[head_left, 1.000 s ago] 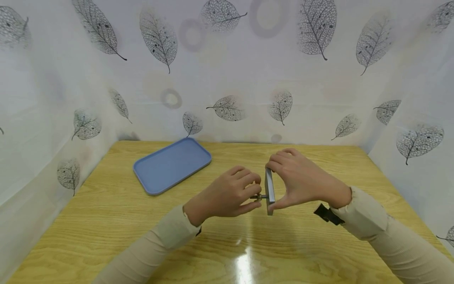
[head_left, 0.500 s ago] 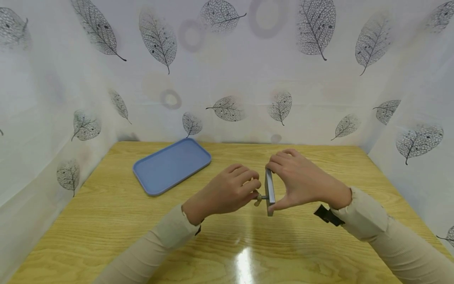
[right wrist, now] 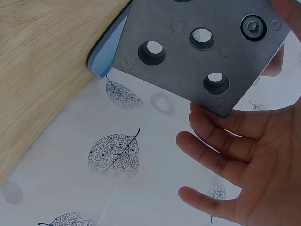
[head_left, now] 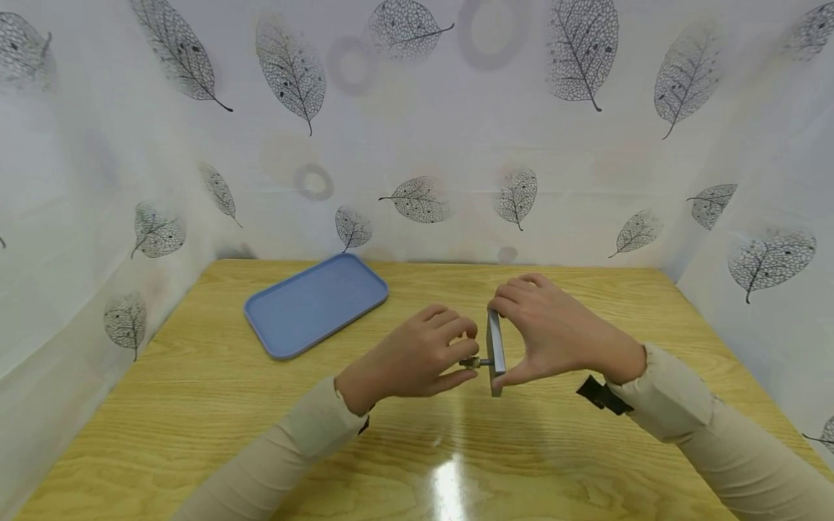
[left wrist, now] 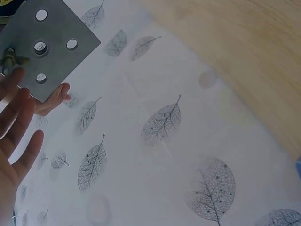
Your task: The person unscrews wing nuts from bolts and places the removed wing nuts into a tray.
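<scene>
A square grey metal plate (head_left: 496, 347) with several round holes is held on edge above the table, gripped at its edges between the thumb and fingers of my right hand (head_left: 557, 329). Through one hole runs a bolt (head_left: 485, 362); its hex-socket head (right wrist: 254, 27) sits recessed in the face toward my right palm. A brass-coloured wing nut (head_left: 470, 362) is on the bolt's shank, standing off the plate. My left hand (head_left: 413, 354) has its thumb and index finger on either side of this nut, its other fingers loosely bent. The left fingers partly hide the nut.
A blue rectangular tray (head_left: 316, 304) lies at the back left of the wooden table (head_left: 195, 405). Pale curtains (head_left: 430, 130) printed with leaves enclose the table at the back and sides.
My left fingers drew back from the wing nut and closed in, then came round it again; the nut has turned on the bolt. The right hand and plate have stayed still.
</scene>
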`<state>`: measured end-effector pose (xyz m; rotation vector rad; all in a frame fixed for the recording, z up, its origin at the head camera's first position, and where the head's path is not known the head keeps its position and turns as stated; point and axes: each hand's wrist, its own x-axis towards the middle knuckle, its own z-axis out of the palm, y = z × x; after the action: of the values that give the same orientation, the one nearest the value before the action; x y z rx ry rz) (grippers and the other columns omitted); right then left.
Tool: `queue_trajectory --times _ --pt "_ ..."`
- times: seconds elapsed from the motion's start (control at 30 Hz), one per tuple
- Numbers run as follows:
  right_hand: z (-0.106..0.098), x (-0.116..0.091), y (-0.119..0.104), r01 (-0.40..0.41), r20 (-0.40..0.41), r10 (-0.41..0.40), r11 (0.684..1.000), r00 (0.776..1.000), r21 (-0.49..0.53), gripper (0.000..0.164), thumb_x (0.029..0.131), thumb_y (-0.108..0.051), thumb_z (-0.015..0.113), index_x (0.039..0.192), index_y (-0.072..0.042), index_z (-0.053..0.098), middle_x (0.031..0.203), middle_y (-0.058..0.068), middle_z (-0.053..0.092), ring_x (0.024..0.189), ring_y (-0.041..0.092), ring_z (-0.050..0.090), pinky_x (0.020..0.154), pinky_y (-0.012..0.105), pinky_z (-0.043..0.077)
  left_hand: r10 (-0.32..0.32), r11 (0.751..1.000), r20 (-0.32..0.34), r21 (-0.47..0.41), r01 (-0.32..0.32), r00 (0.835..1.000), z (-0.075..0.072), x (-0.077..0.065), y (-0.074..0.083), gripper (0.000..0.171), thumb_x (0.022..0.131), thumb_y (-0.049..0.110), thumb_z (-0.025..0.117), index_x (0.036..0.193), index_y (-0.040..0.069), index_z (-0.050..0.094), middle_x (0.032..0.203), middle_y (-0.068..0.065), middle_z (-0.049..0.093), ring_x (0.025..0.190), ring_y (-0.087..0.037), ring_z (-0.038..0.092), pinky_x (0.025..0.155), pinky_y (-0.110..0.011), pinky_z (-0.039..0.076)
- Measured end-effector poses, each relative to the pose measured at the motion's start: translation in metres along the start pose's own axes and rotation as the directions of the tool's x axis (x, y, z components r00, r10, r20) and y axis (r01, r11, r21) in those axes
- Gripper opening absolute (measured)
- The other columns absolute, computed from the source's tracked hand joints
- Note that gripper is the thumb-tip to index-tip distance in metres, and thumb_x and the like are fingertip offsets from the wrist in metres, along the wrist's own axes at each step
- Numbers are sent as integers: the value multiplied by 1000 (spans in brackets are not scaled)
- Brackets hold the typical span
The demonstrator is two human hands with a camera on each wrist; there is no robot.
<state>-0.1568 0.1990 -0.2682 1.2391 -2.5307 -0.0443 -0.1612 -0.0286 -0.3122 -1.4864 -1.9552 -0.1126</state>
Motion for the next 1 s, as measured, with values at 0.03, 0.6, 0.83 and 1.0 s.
queue_trajectory --times 0.03,0.6,0.83,1.0 --pt "0 0 0 0 -1 0 1000 1000 0 85 53 -79 68 101 -9 62 97 3 63 96 23 58 92 45 42 -2 1000 -5 6 2 1000 0 0 0 22 86 40 65 89 18 64 96 2 61 89 -14 59 88 -29 47" --pt "1 0 2 8 -18 -8 1000 1000 3 85 52 -78 69 100 -8 62 95 3 62 94 22 58 91 44 42 -14 998 -35 69 16 999 0 2 1 12 87 30 66 87 18 65 95 3 63 89 -12 61 86 -27 49" --pt "1 -1 1 6 -6 -6 1000 1000 1 86 53 -78 69 102 -7 62 96 3 63 96 22 58 91 45 42 29 997 26 64 -30 999 1 1 3 28 85 47 63 86 19 62 93 3 61 87 -13 59 88 -30 47" --pt "2 -1 1 9 -7 -9 1000 1000 -3 87 53 -79 68 102 -7 62 97 3 63 96 22 58 91 44 42 54 988 37 144 -59 998 1 2 4 22 86 41 64 82 20 63 85 5 62 82 -13 59 88 -30 47"
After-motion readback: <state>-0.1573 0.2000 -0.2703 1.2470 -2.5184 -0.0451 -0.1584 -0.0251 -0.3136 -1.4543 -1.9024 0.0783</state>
